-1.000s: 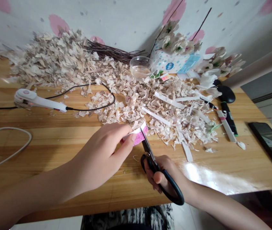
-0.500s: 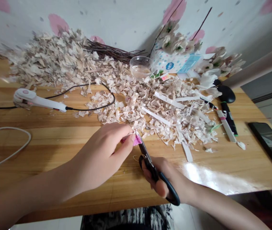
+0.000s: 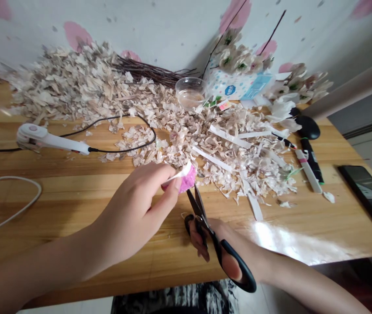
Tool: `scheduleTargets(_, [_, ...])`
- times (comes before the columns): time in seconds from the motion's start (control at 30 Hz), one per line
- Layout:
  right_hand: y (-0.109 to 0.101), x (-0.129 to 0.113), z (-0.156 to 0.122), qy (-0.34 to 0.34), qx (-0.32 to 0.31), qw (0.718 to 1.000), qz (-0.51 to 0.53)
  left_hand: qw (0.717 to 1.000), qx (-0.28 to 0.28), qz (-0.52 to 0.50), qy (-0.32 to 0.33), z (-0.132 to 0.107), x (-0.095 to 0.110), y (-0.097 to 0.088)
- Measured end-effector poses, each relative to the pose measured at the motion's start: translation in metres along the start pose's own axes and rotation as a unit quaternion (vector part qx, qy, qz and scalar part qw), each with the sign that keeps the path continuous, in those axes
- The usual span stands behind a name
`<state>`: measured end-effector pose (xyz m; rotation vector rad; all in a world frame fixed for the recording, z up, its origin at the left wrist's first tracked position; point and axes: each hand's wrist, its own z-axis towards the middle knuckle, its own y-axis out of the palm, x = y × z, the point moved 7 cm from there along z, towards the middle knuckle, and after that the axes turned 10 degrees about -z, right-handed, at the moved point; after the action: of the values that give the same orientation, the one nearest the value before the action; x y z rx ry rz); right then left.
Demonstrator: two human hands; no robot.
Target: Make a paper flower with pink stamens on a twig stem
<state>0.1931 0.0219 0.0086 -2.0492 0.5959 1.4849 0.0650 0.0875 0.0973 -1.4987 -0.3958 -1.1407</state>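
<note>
Between thumb and fingers, my left hand pinches a small pink piece with a white edge, which looks like thin paper or cloth. Part of the piece is hidden by the fingers. My right hand grips a pair of black-handled scissors, thumb through one loop. The blades are parted, their tips just below the pink piece. Beyond both hands spreads a heap of pale, dried petal-like scraps, with several white strips lying on its right part.
A white corded tool and a white cable loop lie at left. Thin dark twigs, a clear bowl and a dotted tissue pack with pale flowers stand by the wall. A black phone lies at right.
The scissors have opened and drawn back a little towards me from the pink piece. More of the piece now shows, turned up in my left hand.
</note>
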Motion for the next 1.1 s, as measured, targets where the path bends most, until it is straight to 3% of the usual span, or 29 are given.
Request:
scheduleTargets(0.57, [0.000,-0.003,0.003,-0.017,0.009,1.000,0.012,0.998,-0.043,0.005,0.053,0.000,0.005,0.012])
scheduleTargets(1.1, [0.000,-0.002,0.001,-0.013,-0.005,0.999,0.033,0.998,-0.059,0.006,0.038,0.000,0.005,0.012])
